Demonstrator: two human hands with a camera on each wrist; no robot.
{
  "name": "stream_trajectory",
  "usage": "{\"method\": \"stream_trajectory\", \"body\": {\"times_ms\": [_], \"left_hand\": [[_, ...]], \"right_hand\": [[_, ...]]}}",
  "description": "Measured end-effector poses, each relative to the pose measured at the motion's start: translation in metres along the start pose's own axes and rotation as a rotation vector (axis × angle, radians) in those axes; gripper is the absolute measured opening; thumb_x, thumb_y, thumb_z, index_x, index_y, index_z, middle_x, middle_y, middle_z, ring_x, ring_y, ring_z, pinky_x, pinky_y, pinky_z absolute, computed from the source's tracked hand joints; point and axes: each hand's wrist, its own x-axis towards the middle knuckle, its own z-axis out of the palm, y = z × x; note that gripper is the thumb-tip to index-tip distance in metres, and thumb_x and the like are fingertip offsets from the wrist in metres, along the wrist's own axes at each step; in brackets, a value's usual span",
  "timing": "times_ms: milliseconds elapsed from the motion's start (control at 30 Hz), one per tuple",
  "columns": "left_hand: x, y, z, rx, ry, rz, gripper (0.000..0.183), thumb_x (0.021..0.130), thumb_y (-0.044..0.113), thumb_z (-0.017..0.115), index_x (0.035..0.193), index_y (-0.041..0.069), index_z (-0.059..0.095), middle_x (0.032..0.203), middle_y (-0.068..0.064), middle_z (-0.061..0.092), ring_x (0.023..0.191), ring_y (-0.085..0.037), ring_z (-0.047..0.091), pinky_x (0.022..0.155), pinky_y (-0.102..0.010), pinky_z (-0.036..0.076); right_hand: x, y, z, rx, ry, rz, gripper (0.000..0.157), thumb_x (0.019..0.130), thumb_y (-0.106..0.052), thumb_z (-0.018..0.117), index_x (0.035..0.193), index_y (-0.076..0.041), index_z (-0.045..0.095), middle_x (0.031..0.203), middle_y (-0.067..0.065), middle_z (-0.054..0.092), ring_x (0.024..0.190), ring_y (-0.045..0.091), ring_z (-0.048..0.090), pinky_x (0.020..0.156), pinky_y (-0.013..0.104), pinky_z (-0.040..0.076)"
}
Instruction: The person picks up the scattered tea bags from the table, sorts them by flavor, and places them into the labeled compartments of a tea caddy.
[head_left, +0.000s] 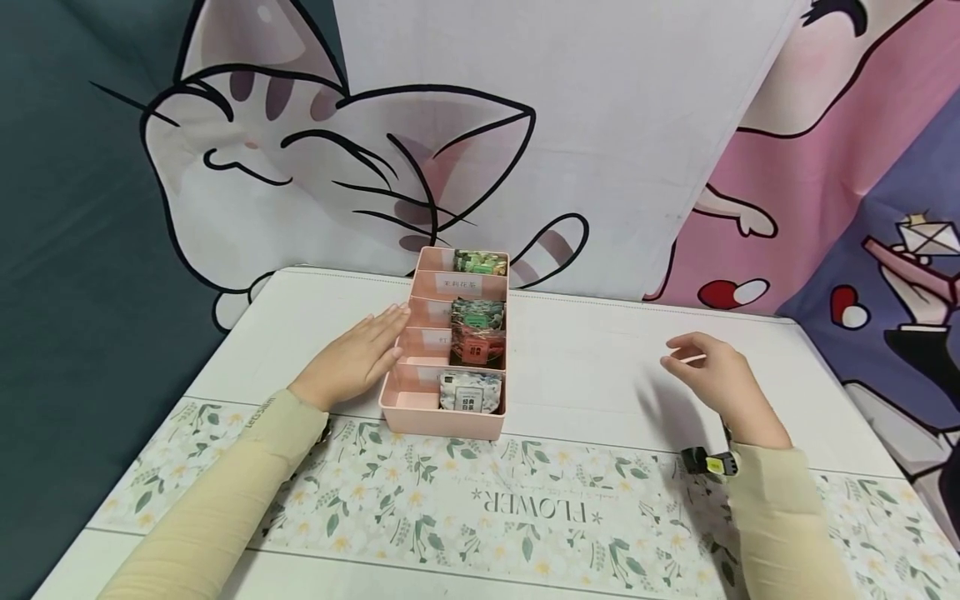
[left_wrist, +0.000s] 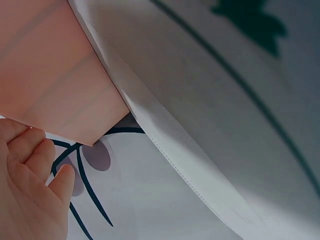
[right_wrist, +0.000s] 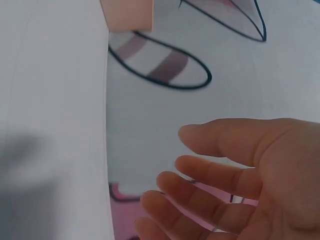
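Note:
A pink divided box [head_left: 442, 423] stands on the table with labelled compartments in a row. In its front compartment lies a white packet [head_left: 470, 392]. Behind it are a red packet [head_left: 476, 348] and a dark green packet [head_left: 478, 314], while a yellow-green packet [head_left: 482, 262] sits at the far end. My left hand [head_left: 356, 354] rests at the box's left side, fingers extended along its wall [left_wrist: 65, 75]. Over the table to the right, my right hand [head_left: 716, 375] hovers apart from the box. Its fingers are loosely bent around nothing in the right wrist view.
The white table [head_left: 577, 367] carries a floral strip with printed lettering [head_left: 532, 506] along its front. A cloth with a cartoon cat [head_left: 255, 167] hangs behind the table's back edge. Pink and purple patterned cloth [head_left: 840, 183] hangs at the right.

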Motion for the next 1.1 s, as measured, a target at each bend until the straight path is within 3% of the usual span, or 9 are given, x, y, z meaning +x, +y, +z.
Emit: {"method": "stream_trajectory", "body": {"times_ms": [300,567,900,1100], "left_hand": [[0.000,-0.001,0.001,-0.014,-0.002,-0.012,0.062,0.108,0.026,0.044,0.159,-0.003,0.023,0.166,-0.017,0.022,0.153,-0.035,0.020,0.126,-0.049,0.015],[-0.001,-0.001,0.002,-0.014,0.007,-0.006,0.061,0.109,0.028,0.041,0.159,-0.003,0.024,0.165,-0.018,0.023,0.153,-0.035,0.022,0.126,-0.049,0.016],[0.000,-0.001,0.001,-0.005,0.007,-0.003,0.062,0.109,0.026,0.043,0.159,-0.004,0.022,0.166,-0.018,0.022,0.153,-0.036,0.021,0.125,-0.052,0.019],[0.000,0.000,0.000,-0.006,0.006,-0.003,0.062,0.109,0.027,0.043,0.158,-0.004,0.023,0.165,-0.019,0.022,0.152,-0.036,0.022,0.125,-0.052,0.019]], "right_hand": [[-0.010,0.026,-0.020,-0.061,-0.050,0.073,0.052,0.100,-0.030,0.065,0.135,0.007,0.056,0.122,0.031,0.063,0.112,0.050,0.060,0.083,0.057,0.055],[-0.013,0.047,-0.033,-0.155,-0.095,0.139,0.056,0.099,-0.028,0.065,0.134,0.014,0.051,0.126,0.041,0.056,0.114,0.058,0.053,0.088,0.069,0.047],[-0.018,0.079,-0.046,-0.218,-0.174,0.266,0.063,0.097,-0.030,0.065,0.129,0.022,0.048,0.121,0.045,0.055,0.105,0.059,0.056,0.080,0.066,0.052],[-0.020,0.096,-0.050,-0.188,-0.238,0.342,0.076,0.095,-0.039,0.066,0.131,0.024,0.044,0.125,0.047,0.051,0.096,0.055,0.061,0.075,0.061,0.055]]}}
